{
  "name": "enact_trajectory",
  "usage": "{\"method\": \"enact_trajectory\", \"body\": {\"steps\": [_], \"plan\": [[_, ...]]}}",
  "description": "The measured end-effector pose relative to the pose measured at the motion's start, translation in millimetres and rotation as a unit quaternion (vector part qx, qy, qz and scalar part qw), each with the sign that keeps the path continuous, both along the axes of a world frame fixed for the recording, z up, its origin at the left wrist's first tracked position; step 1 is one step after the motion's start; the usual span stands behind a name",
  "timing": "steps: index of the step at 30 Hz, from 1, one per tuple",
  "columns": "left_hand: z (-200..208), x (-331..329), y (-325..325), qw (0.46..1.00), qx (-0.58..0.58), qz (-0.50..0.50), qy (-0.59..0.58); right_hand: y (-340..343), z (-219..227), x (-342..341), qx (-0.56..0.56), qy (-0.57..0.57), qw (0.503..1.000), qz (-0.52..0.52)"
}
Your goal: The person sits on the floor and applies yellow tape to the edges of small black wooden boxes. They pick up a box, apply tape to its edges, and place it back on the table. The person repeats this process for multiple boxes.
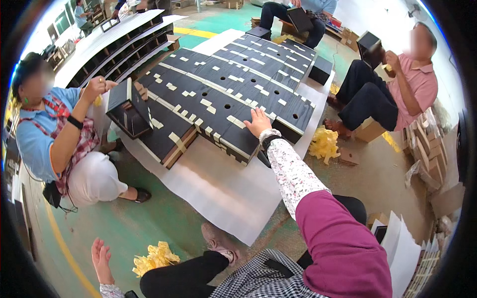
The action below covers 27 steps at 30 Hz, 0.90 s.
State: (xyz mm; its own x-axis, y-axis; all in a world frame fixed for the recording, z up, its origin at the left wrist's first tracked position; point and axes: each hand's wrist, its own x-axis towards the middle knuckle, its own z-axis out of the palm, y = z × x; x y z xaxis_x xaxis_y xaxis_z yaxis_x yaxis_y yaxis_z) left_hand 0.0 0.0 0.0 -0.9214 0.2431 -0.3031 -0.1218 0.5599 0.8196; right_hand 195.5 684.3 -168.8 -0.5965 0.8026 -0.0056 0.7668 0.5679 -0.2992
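Note:
My right hand [258, 122] reaches far forward, fingers spread, at the near right edge of a block of black wooden boxes [233, 99]. The fingers rest on or just over a box top; contact is hard to tell. Short strips of pale tape [236, 121] lie across the box tops and hang over near edges, and several tops have round holes. My left hand [102, 260] is raised at the lower left, fingers apart and holding nothing. Below it to the right lies a heap of crumpled yellow tape [156, 259] on the floor.
White sheeting [228, 198] lies under the boxes. On the left a person holds a black box [128, 109]; at right another person holds a black box [368, 48], and a third sits at the back. More yellow tape [325, 143] and cardboard pieces [428, 149] lie on the right.

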Motion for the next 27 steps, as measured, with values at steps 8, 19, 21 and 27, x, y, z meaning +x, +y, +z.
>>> {"method": "enact_trajectory", "body": {"steps": [8,19,21,27], "plan": [[-25.0,54.4,264.7,0.934,0.107,-0.332,-0.077,2.5,-32.2,-8.3,0.098,-0.005,0.993,-0.061],[-153.1,71.9,523.3,0.838,0.042,-0.452,0.302,-34.9,-26.5,27.5,0.126,0.063,0.989,0.038],[-167.8,80.9,541.6,0.828,-0.01,-0.459,0.323,-48.0,-26.0,39.1,0.136,0.076,0.986,0.055],[-179.4,130.5,537.5,0.834,-0.151,-0.396,0.353,-59.6,-26.2,79.7,0.044,0.158,0.982,0.091]]}}
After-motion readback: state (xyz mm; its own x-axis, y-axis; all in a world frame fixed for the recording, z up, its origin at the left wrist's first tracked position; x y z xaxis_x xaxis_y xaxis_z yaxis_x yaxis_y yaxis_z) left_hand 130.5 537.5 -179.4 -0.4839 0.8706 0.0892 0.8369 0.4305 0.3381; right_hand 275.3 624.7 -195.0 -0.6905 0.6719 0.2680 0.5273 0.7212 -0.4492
